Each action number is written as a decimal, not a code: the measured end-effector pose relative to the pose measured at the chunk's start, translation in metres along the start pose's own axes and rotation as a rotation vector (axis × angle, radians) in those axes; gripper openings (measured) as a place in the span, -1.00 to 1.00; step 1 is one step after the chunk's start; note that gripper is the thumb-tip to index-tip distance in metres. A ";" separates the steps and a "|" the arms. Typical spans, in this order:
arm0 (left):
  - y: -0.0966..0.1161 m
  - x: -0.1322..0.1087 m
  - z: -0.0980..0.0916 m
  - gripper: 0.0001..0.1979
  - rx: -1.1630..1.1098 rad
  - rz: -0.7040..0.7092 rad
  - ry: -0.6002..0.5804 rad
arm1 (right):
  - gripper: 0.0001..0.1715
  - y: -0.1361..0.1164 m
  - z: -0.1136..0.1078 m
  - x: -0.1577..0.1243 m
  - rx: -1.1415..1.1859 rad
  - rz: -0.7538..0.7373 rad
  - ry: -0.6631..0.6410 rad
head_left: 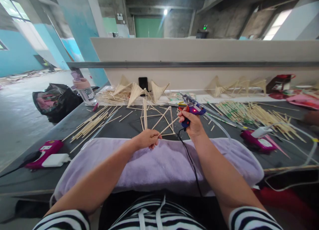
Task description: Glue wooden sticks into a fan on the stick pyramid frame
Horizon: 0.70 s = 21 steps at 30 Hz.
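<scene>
My left hand [149, 138] is closed, pinching the near end of a thin wooden stick [168, 126] above the towel's far edge. The stick slants up to the right, and its far end meets the fingers of my right hand [193, 122]. That hand is wrapped round a blue and red glue gun [196, 109] with a lit red light; its nozzle points up and left. From the gun's grip a black cord [189, 157] runs down over the lilac towel [154, 170]. Just beyond my hands stands an open frame of glued sticks [171, 118] on the dark table.
Loose sticks [93, 123] lie at the left, more sticks [269, 118] at the right. Fan-shaped stick models [159, 90] stand at the back near a bottle [84, 90]. Magenta power strips [48, 153] sit at both sides. A clear tube [221, 122] crosses the right.
</scene>
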<state>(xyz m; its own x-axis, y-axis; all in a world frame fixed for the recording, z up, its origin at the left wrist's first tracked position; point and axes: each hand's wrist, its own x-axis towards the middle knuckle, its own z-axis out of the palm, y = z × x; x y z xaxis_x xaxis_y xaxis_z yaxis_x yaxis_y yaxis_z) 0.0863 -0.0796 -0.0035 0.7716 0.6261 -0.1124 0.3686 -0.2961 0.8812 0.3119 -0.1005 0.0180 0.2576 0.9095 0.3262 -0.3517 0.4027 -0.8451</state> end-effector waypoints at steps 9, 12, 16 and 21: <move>0.001 0.000 0.001 -0.77 0.043 -0.019 -0.014 | -0.82 0.004 -0.001 0.001 -0.001 0.007 -0.045; -0.001 0.001 -0.002 -0.73 -0.035 -0.014 -0.078 | -0.82 0.004 -0.002 0.002 -0.005 0.005 -0.031; 0.000 0.001 -0.004 -0.73 -0.062 -0.041 -0.091 | -0.83 0.004 -0.003 0.002 0.003 0.005 -0.038; 0.000 0.002 -0.001 -0.77 -0.101 -0.031 -0.076 | -0.83 0.005 -0.004 0.003 0.017 -0.001 -0.045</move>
<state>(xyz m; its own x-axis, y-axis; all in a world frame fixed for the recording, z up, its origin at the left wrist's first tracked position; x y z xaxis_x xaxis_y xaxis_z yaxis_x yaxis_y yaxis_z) 0.0872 -0.0776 -0.0028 0.7990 0.5763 -0.1717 0.3418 -0.2004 0.9181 0.3139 -0.0962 0.0128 0.2169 0.9128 0.3461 -0.3672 0.4048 -0.8374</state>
